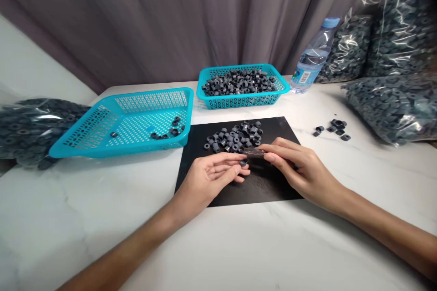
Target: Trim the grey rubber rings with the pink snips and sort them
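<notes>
Between the thumb and fingers of my left hand (213, 175) is a small dark grey ring-shaped cap (243, 162), its opening facing up. My right hand (297, 163) is closed on a slim metal tool (253, 152), perhaps a blade or tweezers; its exact kind I cannot make out. The tool's tip points left, close above the held cap. Both hands are over a black mat (269, 186). Just beyond the fingers lies a loose pile of similar grey caps (235, 136) on the mat.
A turquoise basket (119, 150) with several caps stands at left; another basket (239, 100), heaped with caps, stands behind the mat. A water bottle (312, 61), loose caps (337, 126) and filled plastic bags (396, 104) are at right. Another filled bag (37, 127) sits far left.
</notes>
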The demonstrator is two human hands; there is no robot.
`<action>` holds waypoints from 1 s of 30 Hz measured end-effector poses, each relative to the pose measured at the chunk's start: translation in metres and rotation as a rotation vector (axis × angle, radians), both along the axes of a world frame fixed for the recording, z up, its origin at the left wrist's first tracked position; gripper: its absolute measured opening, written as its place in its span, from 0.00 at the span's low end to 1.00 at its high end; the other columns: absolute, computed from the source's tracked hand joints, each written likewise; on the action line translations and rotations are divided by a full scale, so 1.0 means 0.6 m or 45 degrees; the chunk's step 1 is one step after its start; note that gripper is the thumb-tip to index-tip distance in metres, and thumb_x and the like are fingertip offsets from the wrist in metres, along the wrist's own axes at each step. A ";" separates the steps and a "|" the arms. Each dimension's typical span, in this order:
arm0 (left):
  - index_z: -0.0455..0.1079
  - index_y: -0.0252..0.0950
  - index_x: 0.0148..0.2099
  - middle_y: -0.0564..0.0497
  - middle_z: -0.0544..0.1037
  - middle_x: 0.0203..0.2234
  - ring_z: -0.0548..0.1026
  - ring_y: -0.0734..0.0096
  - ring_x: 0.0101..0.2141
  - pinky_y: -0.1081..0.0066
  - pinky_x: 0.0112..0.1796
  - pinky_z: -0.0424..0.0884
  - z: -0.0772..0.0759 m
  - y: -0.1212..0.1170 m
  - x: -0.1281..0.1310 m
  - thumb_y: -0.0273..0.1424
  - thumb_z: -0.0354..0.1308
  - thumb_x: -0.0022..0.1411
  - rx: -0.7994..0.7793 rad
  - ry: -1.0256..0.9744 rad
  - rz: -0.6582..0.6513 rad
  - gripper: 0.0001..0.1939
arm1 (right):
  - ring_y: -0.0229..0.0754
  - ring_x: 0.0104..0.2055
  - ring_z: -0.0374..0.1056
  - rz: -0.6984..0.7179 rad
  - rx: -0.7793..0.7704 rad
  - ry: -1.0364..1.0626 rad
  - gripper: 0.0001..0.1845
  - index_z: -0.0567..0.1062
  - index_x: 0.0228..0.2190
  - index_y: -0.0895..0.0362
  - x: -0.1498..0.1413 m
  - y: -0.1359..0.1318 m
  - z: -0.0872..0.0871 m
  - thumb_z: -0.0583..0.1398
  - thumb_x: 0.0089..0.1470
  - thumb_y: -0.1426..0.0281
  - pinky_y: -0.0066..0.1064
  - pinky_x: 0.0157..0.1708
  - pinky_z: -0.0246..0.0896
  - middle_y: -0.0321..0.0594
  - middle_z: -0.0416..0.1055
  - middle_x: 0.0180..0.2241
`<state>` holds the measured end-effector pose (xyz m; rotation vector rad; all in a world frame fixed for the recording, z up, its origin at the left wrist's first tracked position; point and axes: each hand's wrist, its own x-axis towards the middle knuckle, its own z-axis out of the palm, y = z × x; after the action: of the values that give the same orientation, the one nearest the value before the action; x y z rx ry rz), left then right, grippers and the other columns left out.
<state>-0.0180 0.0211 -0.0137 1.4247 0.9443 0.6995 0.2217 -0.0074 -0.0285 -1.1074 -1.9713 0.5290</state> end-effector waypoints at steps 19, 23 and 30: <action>0.73 0.35 0.40 0.47 0.84 0.40 0.84 0.59 0.45 0.69 0.44 0.80 0.000 0.001 0.007 0.31 0.72 0.58 -0.087 -0.133 0.084 0.12 | 0.39 0.35 0.67 0.008 -0.029 0.018 0.15 0.77 0.50 0.59 0.000 -0.001 0.000 0.54 0.70 0.68 0.31 0.35 0.64 0.41 0.69 0.34; 0.72 0.34 0.39 0.48 0.83 0.39 0.84 0.64 0.40 0.72 0.41 0.81 0.003 0.001 0.007 0.32 0.73 0.56 -0.101 -0.156 0.084 0.14 | 0.39 0.34 0.67 0.019 -0.027 0.016 0.15 0.78 0.49 0.58 0.000 -0.003 0.002 0.54 0.70 0.69 0.31 0.35 0.64 0.41 0.69 0.34; 0.71 0.35 0.39 0.52 0.83 0.30 0.83 0.70 0.33 0.76 0.35 0.80 0.004 0.002 0.007 0.32 0.74 0.55 -0.099 -0.117 0.082 0.15 | 0.37 0.35 0.67 0.088 -0.054 0.032 0.16 0.76 0.54 0.57 0.004 -0.002 0.000 0.55 0.70 0.69 0.29 0.37 0.64 0.40 0.70 0.36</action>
<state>-0.0137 0.0222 -0.0112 1.2875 0.9390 0.7620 0.2242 -0.0088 -0.0285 -1.0564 -1.9907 0.6212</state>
